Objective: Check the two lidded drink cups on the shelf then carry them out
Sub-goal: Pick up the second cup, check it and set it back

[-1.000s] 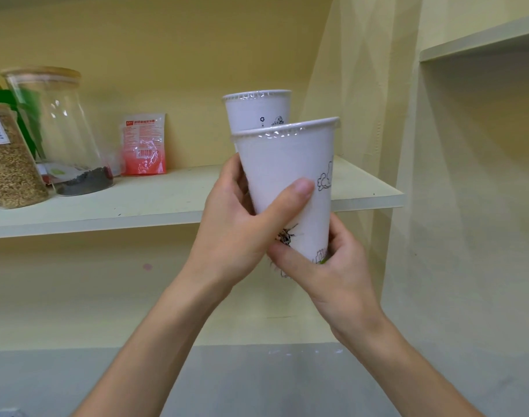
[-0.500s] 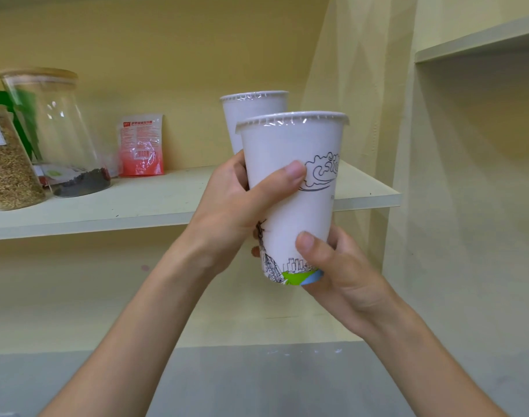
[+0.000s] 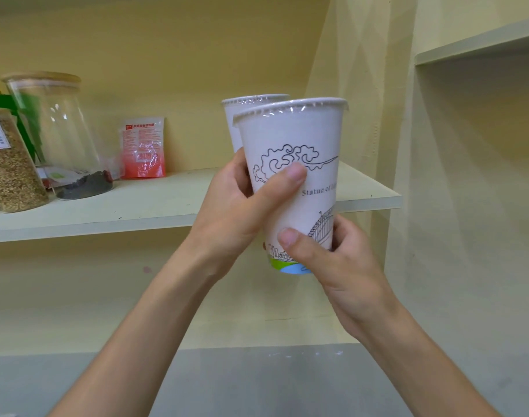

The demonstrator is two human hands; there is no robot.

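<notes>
Both hands hold the near cup (image 3: 290,164) in front of the shelf (image 3: 155,203): left hand (image 3: 239,206) wrapped mid-wall, right hand (image 3: 332,260) pinching its base. The far cup (image 3: 236,121) stands behind it. Thin paper walls likely dent, so a low, gentle grip seems safest.

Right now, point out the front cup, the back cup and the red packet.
front cup (image 3: 299,136): head view, bare upper wall below the lid
back cup (image 3: 231,127): head view, visible left wall
red packet (image 3: 143,149): head view, middle of the front face
</notes>
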